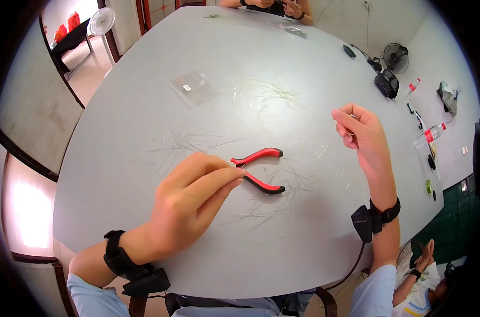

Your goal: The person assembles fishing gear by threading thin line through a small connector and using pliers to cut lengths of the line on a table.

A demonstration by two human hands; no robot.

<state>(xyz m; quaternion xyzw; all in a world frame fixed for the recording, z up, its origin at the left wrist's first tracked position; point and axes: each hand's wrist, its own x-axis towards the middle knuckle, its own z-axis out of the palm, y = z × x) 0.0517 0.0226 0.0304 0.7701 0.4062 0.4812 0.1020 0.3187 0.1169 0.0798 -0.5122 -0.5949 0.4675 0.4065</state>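
Red-black pliers (256, 155) set crosswise, handles (264, 186) splayed rightward, left hand (190, 193) pinched around pivot (240, 166), right hand (364, 129) curled closed (both contents unclear)

1. The left hand (190, 203) hides part of the pliers' (259, 155) head; whether its fingertips pinch anything is too small to tell.
2. The right hand's (364, 132) curled fingers hide its palm, and anything slim between them cannot be made out.
3. The thin strands (274, 92) are too fine and faint to count.
4. The upper edge cuts off the person across the table (271, 9); what those hands hold is unclear.
5. The dark rim partly swallows another person (417, 298) at lower right.
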